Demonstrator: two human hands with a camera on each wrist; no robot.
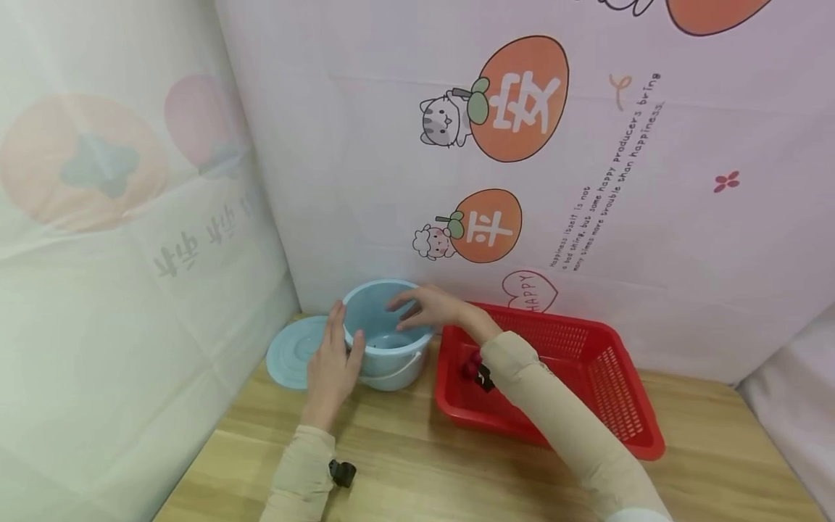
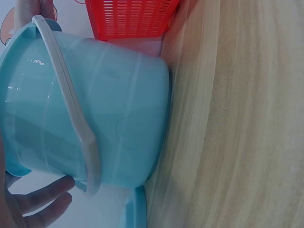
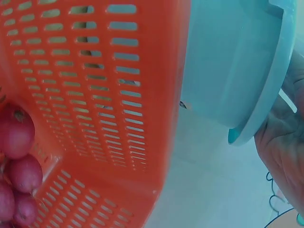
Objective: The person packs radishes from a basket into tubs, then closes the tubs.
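A light blue bucket (image 1: 386,362) stands upright near the back-left corner of the wooden tabletop (image 1: 417,446), its mouth uncovered and its pale handle (image 2: 71,104) hanging down across the side nearer the person. The left hand (image 1: 333,362) is at the bucket's left side, grasping nothing, its fingers straight and pointing up toward the rim, the thumb held apart from them. The right hand (image 1: 427,306) reaches over the rim from the other side, fingers spread and slightly bent above the bucket's hollow; it too is released. Whether either hand actually presses on the plastic is hard to tell from these angles. A round lid (image 1: 292,353) in the same blue lies by the left edge of the tabletop, just beside the bucket's base. To the bucket's right, a red basket (image 1: 483,418) with slotted walls sits along the back edge of the tabletop, its long side running toward the back-right corner. Several round, dark red pieces (image 3: 16,133) lie clustered in the basket, beneath the right forearm, which crosses above its front rim. Both arms wear cream sleeves (image 1: 562,417), and a small black device (image 1: 342,473) sticks out at the left wrist. Behind the tabletop hangs a white cloth (image 1: 365,145) printed with orange fruit, cartoon animals and lettering; another pale printed cloth (image 1: 98,312) borders the left edge.
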